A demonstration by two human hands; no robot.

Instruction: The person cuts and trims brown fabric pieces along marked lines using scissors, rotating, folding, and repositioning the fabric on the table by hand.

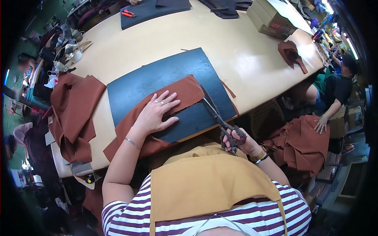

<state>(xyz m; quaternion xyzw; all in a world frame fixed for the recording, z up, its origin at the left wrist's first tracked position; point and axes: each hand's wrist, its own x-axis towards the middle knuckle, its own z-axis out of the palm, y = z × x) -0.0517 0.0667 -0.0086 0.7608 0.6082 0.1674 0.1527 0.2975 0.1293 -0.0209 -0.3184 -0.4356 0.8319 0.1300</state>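
Observation:
My left hand (157, 112) lies flat with its fingers spread on a strip of rust-brown fabric (185, 88). The fabric rests across a dark cutting mat (157, 74) and hangs over the table's near edge. In my right hand (240, 141) is a pair of large scissors (214, 112), whose handles are wrapped in dark cloth. Their long blades point up and left, at the right end of the fabric strip. Whether the blades touch the fabric is hard to make out. Thin brown offcuts (229, 89) lie by the mat's right side.
Folded brown fabric (76, 106) is heaped at the table's left. A second dark mat (153, 13) with red-handled cutters (128, 13) lies at the far side. A cardboard box (269, 19) and a brown scrap (290, 55) sit right. Beside a brown fabric pile (301, 141) is another person (332, 86).

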